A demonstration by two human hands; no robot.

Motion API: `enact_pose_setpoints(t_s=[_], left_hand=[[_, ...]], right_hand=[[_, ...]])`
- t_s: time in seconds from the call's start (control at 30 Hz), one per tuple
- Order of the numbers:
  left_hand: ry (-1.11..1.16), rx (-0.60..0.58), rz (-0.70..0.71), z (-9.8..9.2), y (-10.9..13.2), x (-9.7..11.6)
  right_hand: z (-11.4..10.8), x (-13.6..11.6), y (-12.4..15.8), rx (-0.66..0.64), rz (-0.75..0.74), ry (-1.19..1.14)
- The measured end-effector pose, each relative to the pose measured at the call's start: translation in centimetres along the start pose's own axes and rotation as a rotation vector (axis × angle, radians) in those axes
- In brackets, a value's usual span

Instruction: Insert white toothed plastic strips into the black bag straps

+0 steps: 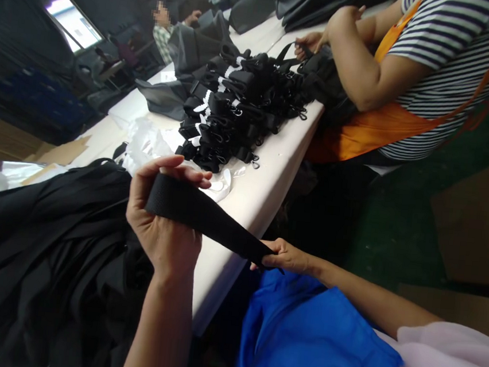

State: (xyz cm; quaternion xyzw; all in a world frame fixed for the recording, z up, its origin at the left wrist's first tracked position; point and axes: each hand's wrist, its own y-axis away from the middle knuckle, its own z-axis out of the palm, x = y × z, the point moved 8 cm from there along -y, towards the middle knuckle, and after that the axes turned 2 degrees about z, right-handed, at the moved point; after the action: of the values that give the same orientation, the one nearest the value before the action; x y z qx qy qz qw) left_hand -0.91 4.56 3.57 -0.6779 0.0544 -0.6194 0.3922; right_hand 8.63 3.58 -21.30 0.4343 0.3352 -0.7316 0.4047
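A wide black webbing strap (207,214) is stretched between my two hands over the table edge. My left hand (170,240) is raised, and the strap's looped end passes round it, with the fingers curled over the band. Lower and to the right, my right hand (285,255) is closed on the other end of the strap, in front of a blue apron (316,334). A large heap of loose black straps (55,263) lies to the left of my left hand. Bundled black straps with metal hooks (229,118) are piled beyond my hands, tied with white strips.
The long white table (265,191) runs away from me. Clear plastic wrap (147,142) lies beside the bundles. A co-worker in an orange apron (353,130) handles black straps at the right edge. Another person (164,31) stands farther back. Cardboard (479,217) is at the right.
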Motion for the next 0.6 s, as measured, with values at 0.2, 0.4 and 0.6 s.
enact_pose_setpoints(t_s=[0.2, 0.4, 0.6], left_hand=[[-0.471, -0.215, 0.407, -2.1, -1.8, 2.5], [-0.899, -0.377, 0.883, -0.9, -1.1, 4.5], [-0.653, 0.085, 0.742, -0.5, -0.5, 5.8]], right_hand=[[-3.2, 0.8, 0.3, 0.143, 0.073, 0.02], [-3.8, 1.9, 0.9, 0.134, 0.117, -0.018], [-0.6, 0.4, 0.7, -0.029, 0.085, -0.014]])
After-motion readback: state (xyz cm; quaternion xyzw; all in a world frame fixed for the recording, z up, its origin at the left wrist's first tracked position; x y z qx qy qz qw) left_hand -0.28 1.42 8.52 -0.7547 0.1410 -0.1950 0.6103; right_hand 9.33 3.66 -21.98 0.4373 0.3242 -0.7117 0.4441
